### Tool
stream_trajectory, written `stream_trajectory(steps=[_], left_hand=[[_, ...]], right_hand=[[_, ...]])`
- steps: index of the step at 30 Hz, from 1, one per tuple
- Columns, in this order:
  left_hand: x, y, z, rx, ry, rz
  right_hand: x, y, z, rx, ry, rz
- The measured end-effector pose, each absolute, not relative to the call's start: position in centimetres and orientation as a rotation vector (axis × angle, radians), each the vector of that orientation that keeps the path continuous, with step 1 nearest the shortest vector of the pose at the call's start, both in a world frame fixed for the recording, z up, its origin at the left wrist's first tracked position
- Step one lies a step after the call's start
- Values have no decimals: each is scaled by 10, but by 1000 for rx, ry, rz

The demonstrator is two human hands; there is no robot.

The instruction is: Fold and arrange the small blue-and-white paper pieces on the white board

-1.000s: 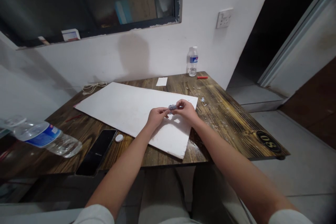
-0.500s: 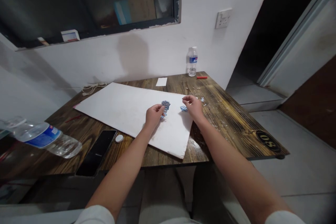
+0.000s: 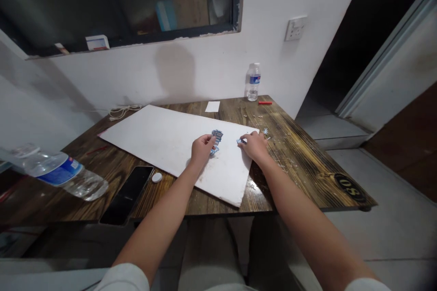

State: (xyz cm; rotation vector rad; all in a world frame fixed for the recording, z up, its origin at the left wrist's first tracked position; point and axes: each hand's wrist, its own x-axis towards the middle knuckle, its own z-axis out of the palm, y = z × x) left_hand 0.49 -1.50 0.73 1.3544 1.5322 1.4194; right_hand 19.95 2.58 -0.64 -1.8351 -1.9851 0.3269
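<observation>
Over the white board (image 3: 164, 132), my left hand (image 3: 202, 149) pinches a small blue-grey striped piece (image 3: 217, 136) between thumb and fingers. A bit of blue and red shows just below those fingertips. My right hand (image 3: 253, 145) is near the board's right edge, its thumb and fingers closed on a small light-blue piece (image 3: 240, 141), partly hidden by the fingers. The two hands are apart. A small pale star-shaped piece (image 3: 265, 131) lies on the wooden table just beyond my right hand.
A large bottle (image 3: 64, 170), a black phone (image 3: 128, 195) and a white cap (image 3: 157, 178) are at the left. Along the back are a cable (image 3: 123, 110), white paper (image 3: 212, 107), a small bottle (image 3: 253, 82) and a red stick (image 3: 265, 102).
My right hand has lowered and closed on the light-blue piece that lay beneath its fingers. My left hand keeps its hold. The camera view has shifted slightly.
</observation>
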Motion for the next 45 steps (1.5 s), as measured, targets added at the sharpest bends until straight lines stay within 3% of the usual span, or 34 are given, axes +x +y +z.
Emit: stream_trajectory(steps=[21, 33, 45], left_hand=[[3, -13, 5, 1386, 1563, 1412], [5, -19, 5, 1773, 1584, 1241], [8, -21, 8, 1758, 1572, 1248]], right_hand=[[196, 33, -12, -1363, -1732, 625], [166, 14, -3, -923, -1360, 1329], [164, 17, -8, -924, -1231, 1307]])
